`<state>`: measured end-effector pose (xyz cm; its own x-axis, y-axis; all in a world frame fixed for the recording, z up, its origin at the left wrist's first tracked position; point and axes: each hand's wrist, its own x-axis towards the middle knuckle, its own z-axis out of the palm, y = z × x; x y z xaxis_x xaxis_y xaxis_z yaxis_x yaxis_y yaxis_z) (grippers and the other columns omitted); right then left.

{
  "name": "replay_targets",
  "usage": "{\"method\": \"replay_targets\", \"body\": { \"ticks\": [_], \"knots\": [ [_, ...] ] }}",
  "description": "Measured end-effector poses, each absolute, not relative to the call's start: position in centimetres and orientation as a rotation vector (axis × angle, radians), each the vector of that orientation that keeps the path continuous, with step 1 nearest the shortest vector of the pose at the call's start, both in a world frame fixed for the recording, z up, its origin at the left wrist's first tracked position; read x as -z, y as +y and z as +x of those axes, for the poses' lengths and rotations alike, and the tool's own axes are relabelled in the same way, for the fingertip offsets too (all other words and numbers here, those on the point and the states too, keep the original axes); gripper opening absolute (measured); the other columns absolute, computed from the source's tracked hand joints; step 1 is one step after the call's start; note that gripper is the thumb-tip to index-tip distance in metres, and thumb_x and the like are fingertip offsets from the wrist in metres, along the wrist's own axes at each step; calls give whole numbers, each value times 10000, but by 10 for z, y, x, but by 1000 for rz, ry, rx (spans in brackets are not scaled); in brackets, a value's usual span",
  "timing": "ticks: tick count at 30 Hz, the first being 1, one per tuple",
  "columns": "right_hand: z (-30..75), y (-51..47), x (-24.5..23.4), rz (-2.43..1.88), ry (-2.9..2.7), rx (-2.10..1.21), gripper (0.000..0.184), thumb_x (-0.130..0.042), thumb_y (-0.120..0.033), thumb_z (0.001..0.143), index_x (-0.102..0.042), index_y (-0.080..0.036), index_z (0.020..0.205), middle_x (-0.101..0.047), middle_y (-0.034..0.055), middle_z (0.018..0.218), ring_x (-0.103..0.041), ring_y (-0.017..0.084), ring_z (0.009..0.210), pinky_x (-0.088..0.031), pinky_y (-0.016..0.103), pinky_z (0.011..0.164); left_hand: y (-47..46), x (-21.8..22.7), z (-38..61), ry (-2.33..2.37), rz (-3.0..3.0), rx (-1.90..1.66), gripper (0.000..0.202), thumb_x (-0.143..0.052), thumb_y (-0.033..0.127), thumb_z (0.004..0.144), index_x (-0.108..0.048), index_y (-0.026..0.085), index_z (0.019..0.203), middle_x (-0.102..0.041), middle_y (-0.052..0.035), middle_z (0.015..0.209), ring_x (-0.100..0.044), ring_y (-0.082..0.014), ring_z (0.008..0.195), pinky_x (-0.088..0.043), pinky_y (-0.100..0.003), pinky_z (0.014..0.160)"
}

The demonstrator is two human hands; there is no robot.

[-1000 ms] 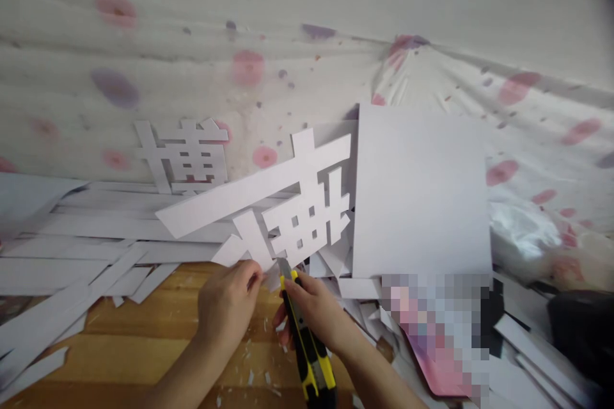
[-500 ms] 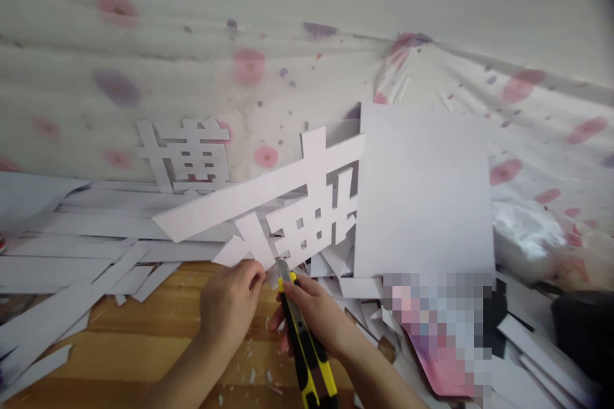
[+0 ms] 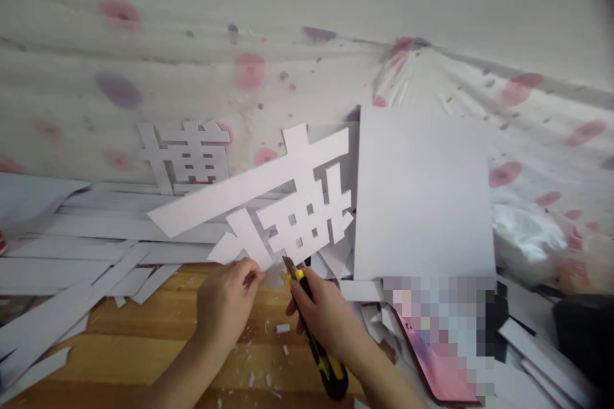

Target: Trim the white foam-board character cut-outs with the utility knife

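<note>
My left hand [image 3: 229, 300] is closed on the lower edge of a white cut-out board character [image 3: 300, 194], holding it tilted above the table. My right hand [image 3: 323, 310] grips a yellow and black utility knife [image 3: 314, 338]. Its blade points up and away from me, close to the character's lower edge; I cannot tell whether it touches. Small square openings run through the character's middle. Behind it on the left, a second white cut-out character [image 3: 199, 153] leans against the plastic-covered wall.
White board strips [image 3: 96, 226] pile up on the left. A large white panel [image 3: 425, 194] stands at right, with a pink object [image 3: 451, 380] and more scraps before it. Small offcuts [image 3: 283, 328] dot the wooden table [image 3: 158, 332].
The character has shifted left and turned slightly. My right hand has moved a little right, tilting the knife handle further right. A small white offcut now lies on the table beneath.
</note>
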<state>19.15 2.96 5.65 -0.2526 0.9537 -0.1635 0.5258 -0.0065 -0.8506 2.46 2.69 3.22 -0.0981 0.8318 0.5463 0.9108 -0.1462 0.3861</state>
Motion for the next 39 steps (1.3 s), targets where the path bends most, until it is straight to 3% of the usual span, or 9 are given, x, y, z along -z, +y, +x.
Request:
{"method": "replay_targets", "body": {
  "ticks": [3, 8, 13, 16, 22, 27, 33, 36, 39],
  "knots": [
    [193, 27, -59, -1642, -1976, -829, 129, -391, -248, 886, -439, -201, 776, -651, 30, 672, -554, 112, 417, -338, 198, 432, 29, -40, 23, -2199, -2064, 1163, 90, -622, 271, 727, -578, 234, 658, -650, 49, 664, -595, -152, 650, -343, -236, 568],
    [196, 23, -60, -1574, -2022, -620, 161, -381, -322, 890, -446, -217, 787, -632, 17, 631, -577, 152, 494, -334, 214, 480, 33, -46, 19, -2503, -2032, 1478, 188, -628, 390, 696, -548, 226, 650, -637, 47, 685, -574, -141, 636, -354, -235, 575],
    [209, 25, -70, -1499, -1878, -500, 222, -393, -423, 865, -444, -231, 766, -585, -10, 576, -540, 160, 494, -323, 225, 470, 37, -40, 15, -2427, -2018, 1995, 299, -685, 447, 625, -505, 213, 673, -608, 36, 652, -537, -134, 624, -369, -230, 581],
    [217, 29, -75, -1440, -1720, -439, 251, -469, -465, 816, -445, -229, 735, -530, -35, 549, -487, 140, 483, -331, 223, 469, 38, -40, 12, -2352, -2014, 2127, 306, -698, 434, 619, -504, 211, 698, -600, 26, 662, -544, -145, 680, -381, -239, 625],
    [212, 38, -65, -1177, -1364, -638, 293, -575, -479, 744, -464, -208, 748, -470, -56, 588, -447, 108, 496, -379, 220, 479, 36, -43, 12, -2264, -2124, 2021, 312, -667, 423, 667, -466, 231, 808, -630, 15, 780, -557, -159, 785, -376, -275, 715],
    [212, 43, -54, -1172, -1152, -690, 343, -690, -453, 661, -465, -196, 692, -503, -59, 535, -464, 105, 469, -387, 220, 446, 26, -47, 21, -2098, -2362, 1829, 310, -630, 346, 698, -343, 239, 744, -617, 13, 845, -577, -161, 819, -418, -287, 720],
    [218, 46, -56, -1090, -832, -982, 389, -762, -420, 593, -476, -195, 729, -527, -80, 494, -478, 94, 417, -403, 206, 413, 23, -45, 24, -2037, -2434, 1488, 322, -660, 331, 689, -423, 259, 894, -629, -5, 943, -604, -194, 822, -468, -335, 686],
    [220, 48, -60, -1067, -763, -986, 393, -772, -403, 584, -473, -196, 731, -529, -81, 489, -460, 83, 416, -387, 191, 406, 28, -38, 21, -1644, -2372, 1560, 365, -652, 261, 716, -438, 261, 1013, -604, -44, 1046, -588, -197, 934, -476, -353, 765],
    [223, 50, -65, -1059, -702, -953, 390, -777, -382, 569, -480, -194, 738, -529, -73, 492, -470, 88, 443, -390, 188, 418, 31, -35, 21, -1428, -2202, 1883, 357, -636, 227, 733, -439, 244, 1030, -537, -81, 1115, -578, -177, 943, -488, -319, 756]
  ]
}}
